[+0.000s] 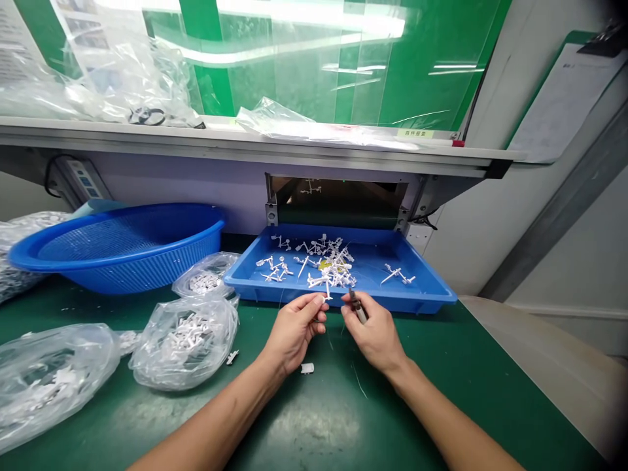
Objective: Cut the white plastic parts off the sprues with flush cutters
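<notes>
Between the thumb and fingers of my left hand (297,330) is a small white plastic part (328,289), held upright at the near rim of the blue tray (417,294). Close by on the right, my right hand (375,333) is closed around a pair of nippers (360,310) with dark jaws and a pale grip. The jaws are apart from the white part. A heap of white plastic sprues (336,265) lies in the tray, with a bit of yellow underneath. One small white piece (307,368) rests on the green table below my left hand.
Left of the tray stand a clear bag of white parts (184,340), another bag (49,386) and a big blue basket (132,275). Behind the tray, a conveyor opening (338,212) carries a sprue. A shelf (294,147) with plastic sheets crosses above.
</notes>
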The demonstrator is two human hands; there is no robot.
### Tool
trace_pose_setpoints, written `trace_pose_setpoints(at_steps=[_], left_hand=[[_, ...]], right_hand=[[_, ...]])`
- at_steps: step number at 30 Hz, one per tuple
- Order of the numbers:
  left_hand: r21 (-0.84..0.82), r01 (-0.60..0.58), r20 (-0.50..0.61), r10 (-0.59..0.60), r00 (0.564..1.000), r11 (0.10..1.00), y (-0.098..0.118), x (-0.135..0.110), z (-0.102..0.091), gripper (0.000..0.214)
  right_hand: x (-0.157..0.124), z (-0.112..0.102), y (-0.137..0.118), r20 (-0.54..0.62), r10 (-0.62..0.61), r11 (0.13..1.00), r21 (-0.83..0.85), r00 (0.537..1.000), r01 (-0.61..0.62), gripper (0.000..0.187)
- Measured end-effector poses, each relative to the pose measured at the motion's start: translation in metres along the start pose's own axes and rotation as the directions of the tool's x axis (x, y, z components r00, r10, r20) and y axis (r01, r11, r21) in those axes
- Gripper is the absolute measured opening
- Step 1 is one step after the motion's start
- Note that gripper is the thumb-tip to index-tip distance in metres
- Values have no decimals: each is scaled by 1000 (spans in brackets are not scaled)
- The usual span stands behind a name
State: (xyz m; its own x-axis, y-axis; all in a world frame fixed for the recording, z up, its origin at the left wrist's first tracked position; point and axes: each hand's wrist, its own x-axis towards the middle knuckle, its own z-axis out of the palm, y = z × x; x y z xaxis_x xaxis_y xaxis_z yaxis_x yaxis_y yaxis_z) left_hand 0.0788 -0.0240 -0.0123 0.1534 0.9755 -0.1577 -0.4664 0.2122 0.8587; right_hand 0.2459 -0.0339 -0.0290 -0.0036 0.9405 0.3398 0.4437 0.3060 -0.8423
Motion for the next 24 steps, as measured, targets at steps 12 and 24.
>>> trace_pose_setpoints(at_steps=[12,24], left_hand=[[-119,114,30,-111,993,986,-2,-4,1,13],[-46,141,37,-139,990,989,-2,-3,-2,14]], right_hand=[[-2,-1,7,117,-190,866,-448,975,222,21],[-3,4,14,187,-141,802,-555,972,223,9]])
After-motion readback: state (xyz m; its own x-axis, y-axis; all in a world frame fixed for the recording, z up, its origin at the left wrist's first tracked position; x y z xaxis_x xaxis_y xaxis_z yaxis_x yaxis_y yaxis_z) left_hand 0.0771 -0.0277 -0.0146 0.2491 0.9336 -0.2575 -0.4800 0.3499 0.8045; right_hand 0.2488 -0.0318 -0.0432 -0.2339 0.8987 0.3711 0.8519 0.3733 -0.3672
